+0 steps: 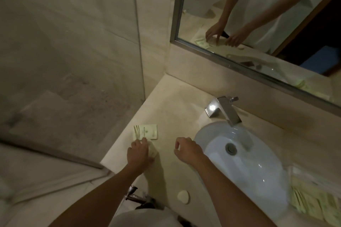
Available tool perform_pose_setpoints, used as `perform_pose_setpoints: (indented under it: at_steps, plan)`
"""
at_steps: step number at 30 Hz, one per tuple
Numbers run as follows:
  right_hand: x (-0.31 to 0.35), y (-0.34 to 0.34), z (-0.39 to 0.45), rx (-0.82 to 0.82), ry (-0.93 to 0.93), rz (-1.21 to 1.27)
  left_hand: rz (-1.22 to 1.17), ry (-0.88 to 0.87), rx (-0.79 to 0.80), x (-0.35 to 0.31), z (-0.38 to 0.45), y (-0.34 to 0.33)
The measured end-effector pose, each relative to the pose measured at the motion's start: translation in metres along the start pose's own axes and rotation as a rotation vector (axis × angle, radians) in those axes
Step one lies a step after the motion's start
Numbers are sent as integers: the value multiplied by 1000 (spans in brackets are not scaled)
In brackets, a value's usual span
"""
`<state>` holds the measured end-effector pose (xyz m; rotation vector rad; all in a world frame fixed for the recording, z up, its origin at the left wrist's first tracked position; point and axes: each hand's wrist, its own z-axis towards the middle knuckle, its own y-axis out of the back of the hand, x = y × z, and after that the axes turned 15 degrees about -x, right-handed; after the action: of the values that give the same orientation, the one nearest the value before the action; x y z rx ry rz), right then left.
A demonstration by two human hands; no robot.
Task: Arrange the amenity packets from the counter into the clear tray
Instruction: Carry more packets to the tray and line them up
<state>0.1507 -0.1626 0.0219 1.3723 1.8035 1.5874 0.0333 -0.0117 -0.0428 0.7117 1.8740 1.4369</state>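
In the head view, the left hand (139, 150) is lying over a pale amenity packet (153, 150) on the beige worktop (175, 101), its fingers (135, 143) curling onto the packet's edge, though a firm pinch cannot be confirmed. A second packet (145, 132) is lying flat just beyond it. The right hand (186, 150) is hovering near the washbasin (239, 155), fingers loosely curled and holding nothing. The clear tray (313, 202), already carrying packets, is sitting well apart on the far side of the basin. To do this pickup well, the left fingers probably need to slide under the packet's edge, and gathering both packets together would likely save a trip across the basin.
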Motion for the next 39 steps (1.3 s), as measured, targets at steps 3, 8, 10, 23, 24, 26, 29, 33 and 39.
perform_pose_setpoints:
  at_steps: [3, 8, 10, 23, 24, 26, 29, 33, 39]
  plan:
    - [11, -4, 8, 18, 6, -10, -47, -26, 65, 8, 4, 3]
    - [37, -19, 31, -18, 60, -2, -287, -31, 213, 31, 16, 11]
    - [50, -30, 42, -50, 105, 1, -326, -58, 212, 41, 20, 16]
    - [87, -68, 83, -137, 268, -93, -367, 37, -58, 95, 38, 39]
    - [86, -67, 83, -134, 245, -100, -373, 37, -71, 93, 39, 40]
    - [81, -63, 80, -125, 184, -79, -382, 24, -92, 86, 42, 43]
    - [66, -48, 74, -130, 41, 48, -393, -12, -98, 64, 49, 50]
    - [24, -18, 54, -213, -70, 76, -384, -149, -69, 15, 57, 55]
    - [-71, 31, -2, -343, -261, 132, -399, -371, 3, -89, 49, 50]
